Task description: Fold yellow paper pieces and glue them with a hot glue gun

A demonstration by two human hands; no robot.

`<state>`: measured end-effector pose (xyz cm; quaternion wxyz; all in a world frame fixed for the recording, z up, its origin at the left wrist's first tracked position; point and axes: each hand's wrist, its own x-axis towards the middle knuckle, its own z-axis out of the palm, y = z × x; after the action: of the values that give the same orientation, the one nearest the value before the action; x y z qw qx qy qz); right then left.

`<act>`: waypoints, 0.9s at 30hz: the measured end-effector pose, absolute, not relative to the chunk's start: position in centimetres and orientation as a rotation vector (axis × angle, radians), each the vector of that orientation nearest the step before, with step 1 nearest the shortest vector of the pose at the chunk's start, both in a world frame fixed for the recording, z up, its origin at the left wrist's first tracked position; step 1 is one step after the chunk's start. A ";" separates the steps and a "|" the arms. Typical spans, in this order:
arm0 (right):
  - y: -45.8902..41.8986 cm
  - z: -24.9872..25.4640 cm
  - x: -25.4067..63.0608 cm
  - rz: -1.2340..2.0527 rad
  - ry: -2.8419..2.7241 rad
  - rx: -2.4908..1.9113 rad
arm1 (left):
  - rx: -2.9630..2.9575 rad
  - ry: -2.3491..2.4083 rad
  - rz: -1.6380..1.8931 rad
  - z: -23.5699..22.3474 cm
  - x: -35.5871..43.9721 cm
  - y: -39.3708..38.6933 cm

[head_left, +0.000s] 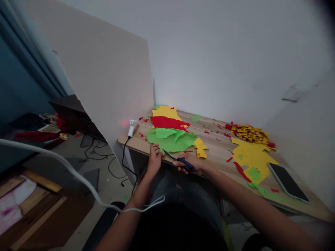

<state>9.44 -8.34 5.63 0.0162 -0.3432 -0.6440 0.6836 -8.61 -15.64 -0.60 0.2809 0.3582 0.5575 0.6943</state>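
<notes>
My right hand (pixel 184 165) is wrapped round a pair of scissors (pixel 188 166) with dark blue handles, at the front edge of the table. The metal blades point left, toward my left hand (pixel 156 156), and look slightly parted. My left hand is closed in a pinch just beyond the scissor tips; whatever it holds is too small to make out. Right behind both hands lies a crumpled sheet of green paper (pixel 178 141). A strip of red paper (pixel 166 122) and some yellow paper (pixel 163 111) lie behind that. A cut yellow piece (pixel 201 149) rests to the right.
The wooden table (pixel 217 141) carries scattered red scraps, a heap of folded yellow pieces (pixel 251 134), a cut yellow sheet (pixel 243 151) and a phone (pixel 288 181). A white device (pixel 131 129) with a black cable stands at the left corner. A white cable (pixel 86 184) crosses the foreground.
</notes>
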 end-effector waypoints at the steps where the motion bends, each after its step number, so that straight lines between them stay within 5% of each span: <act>1: -8.5 5.8 9.4 2.127 -2.007 -1.062 | 0.971 1.484 1.850 -0.5 -8.7 -15.7; 22: -9.3 8.4 10.9 2.027 -2.051 -0.882 | 1.072 1.499 1.844 0.7 -12.0 -15.8; 27: -4.7 9.3 14.6 0.926 -2.349 -1.226 | 1.209 1.423 1.655 1.6 -10.4 -9.5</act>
<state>14.57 -4.67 9.29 0.1664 -0.4308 -0.8252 0.3253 -10.36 -9.54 1.64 0.3178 0.4595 0.5406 0.6290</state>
